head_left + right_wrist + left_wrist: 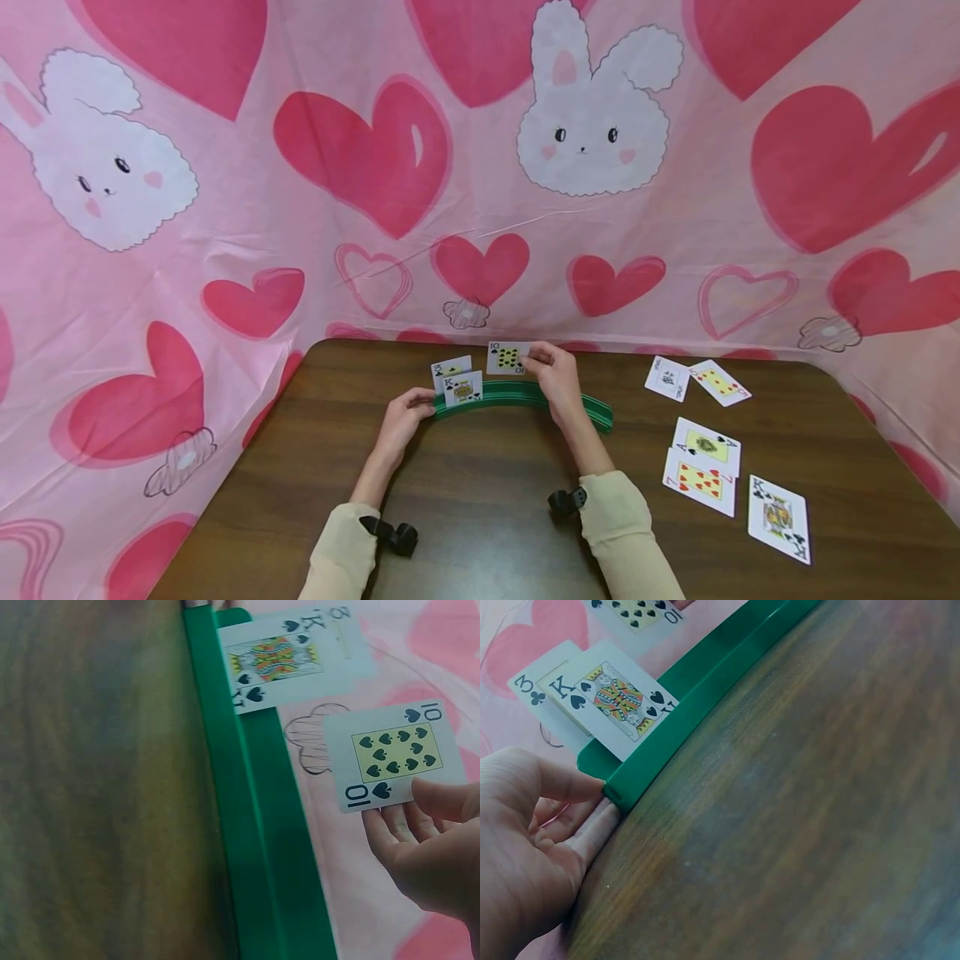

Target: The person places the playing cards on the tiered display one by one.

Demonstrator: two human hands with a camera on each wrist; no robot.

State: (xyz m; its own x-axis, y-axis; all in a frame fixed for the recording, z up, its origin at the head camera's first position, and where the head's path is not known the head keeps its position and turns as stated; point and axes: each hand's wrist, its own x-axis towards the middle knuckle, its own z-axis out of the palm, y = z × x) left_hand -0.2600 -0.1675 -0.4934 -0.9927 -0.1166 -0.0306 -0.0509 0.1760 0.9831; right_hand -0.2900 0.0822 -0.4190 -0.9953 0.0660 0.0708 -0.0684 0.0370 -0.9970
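A curved green card holder (517,392) stands on the table. At its left end are the king of spades (463,389) and, behind it, the three of clubs (534,694), both upright. My left hand (400,423) pinches that end of the holder between thumb and fingers. Above and behind the holder, my right hand (558,383) pinches the ten of spades (397,754) by one edge, thumb on its face and fingers behind. The ten is apart from the holder.
On the table at right lie the ace of spades (707,444), the seven of hearts (697,483) overlapping it, and the king of clubs (778,518). Farther back are a joker-like card (666,379) and a red diamond card (720,382). A pink heart-patterned cloth (480,208) hangs behind.
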